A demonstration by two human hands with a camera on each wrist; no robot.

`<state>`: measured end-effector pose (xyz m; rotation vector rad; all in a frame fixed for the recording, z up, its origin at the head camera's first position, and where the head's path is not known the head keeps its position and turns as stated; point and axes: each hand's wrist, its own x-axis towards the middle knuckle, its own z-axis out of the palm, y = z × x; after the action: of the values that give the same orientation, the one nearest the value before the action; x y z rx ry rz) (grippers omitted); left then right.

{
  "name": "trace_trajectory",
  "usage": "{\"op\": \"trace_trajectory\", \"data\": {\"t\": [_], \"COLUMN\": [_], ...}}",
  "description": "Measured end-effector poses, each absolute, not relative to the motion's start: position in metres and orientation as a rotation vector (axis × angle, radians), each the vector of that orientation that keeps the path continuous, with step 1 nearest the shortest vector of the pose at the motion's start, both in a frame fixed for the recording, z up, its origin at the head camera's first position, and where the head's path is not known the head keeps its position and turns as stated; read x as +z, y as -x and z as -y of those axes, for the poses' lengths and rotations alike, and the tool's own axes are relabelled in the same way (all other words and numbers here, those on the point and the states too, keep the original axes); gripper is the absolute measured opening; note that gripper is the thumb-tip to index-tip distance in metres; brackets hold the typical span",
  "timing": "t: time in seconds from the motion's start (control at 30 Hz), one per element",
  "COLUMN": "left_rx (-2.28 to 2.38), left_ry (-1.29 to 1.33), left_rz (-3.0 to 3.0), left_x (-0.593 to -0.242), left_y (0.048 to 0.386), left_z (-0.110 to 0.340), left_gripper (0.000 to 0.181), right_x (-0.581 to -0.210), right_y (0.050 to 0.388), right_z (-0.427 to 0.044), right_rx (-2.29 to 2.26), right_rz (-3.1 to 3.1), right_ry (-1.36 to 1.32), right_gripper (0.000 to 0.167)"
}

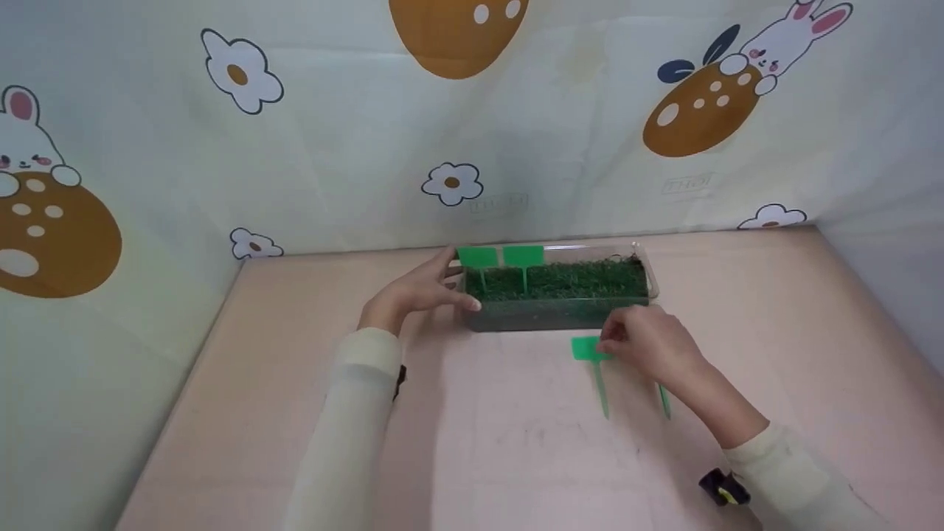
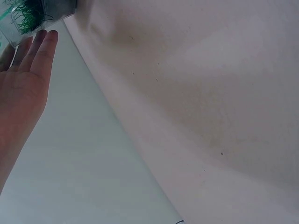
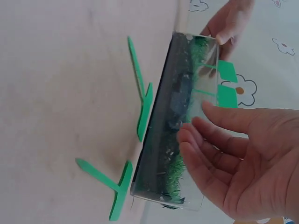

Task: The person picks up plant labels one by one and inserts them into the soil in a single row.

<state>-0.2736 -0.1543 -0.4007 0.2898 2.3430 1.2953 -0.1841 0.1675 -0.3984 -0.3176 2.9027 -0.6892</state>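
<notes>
A clear plastic box (image 1: pixel 546 317) of green artificial grass (image 1: pixel 590 279) stands near the back of the table. My left hand (image 1: pixel 424 287) holds its left end, thumb at the front corner and fingers around the back. Two green plant labels, one at the left end (image 1: pixel 478 257) and another beside it (image 1: pixel 523 256), stand upright in the grass. My right hand (image 1: pixel 653 339) hovers before the box, fingers loosely bent with nothing between them in the right wrist view. Below it lie a green label (image 1: pixel 586 348) and a second label (image 3: pixel 120 191), mostly hidden by the hand in the head view.
A pale pink cloth covers the table (image 1: pixel 516 442). Behind it rises a white wall sheet (image 1: pixel 332 162) printed with rabbits, brown eggs and flowers; the box stands close to it.
</notes>
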Motion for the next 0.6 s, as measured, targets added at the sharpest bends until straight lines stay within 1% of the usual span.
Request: {"op": "trace_trajectory", "data": {"t": [0.07, 0.13, 0.3, 0.37, 0.6], "left_rx": [1.281, 1.265, 1.277, 1.29, 1.31], "left_ry": [-0.288, -0.286, -0.286, -0.289, -0.304], "left_rz": [-2.356, -2.367, -2.36, -2.342, -2.323], "left_x": [-0.4, -0.399, -0.399, -0.4, -0.4], "left_y": [0.274, 0.274, 0.274, 0.273, 0.273], "left_z": [0.153, 0.152, 0.152, 0.153, 0.156], "left_gripper": [0.109, 0.111, 0.111, 0.112, 0.113], "right_x": [-0.401, -0.404, -0.411, -0.413, -0.414], "right_y": [0.183, 0.182, 0.181, 0.181, 0.183], "right_z": [-0.168, -0.167, -0.163, -0.161, -0.15], "right_rx": [-0.624, -0.579, -0.53, -0.519, -0.442], "right_rz": [-2.882, -2.852, -2.802, -2.804, -2.842], "right_ry": [0.31, 0.299, 0.277, 0.28, 0.284], "right_gripper": [0.01, 0.013, 0.032, 0.031, 0.019]}}
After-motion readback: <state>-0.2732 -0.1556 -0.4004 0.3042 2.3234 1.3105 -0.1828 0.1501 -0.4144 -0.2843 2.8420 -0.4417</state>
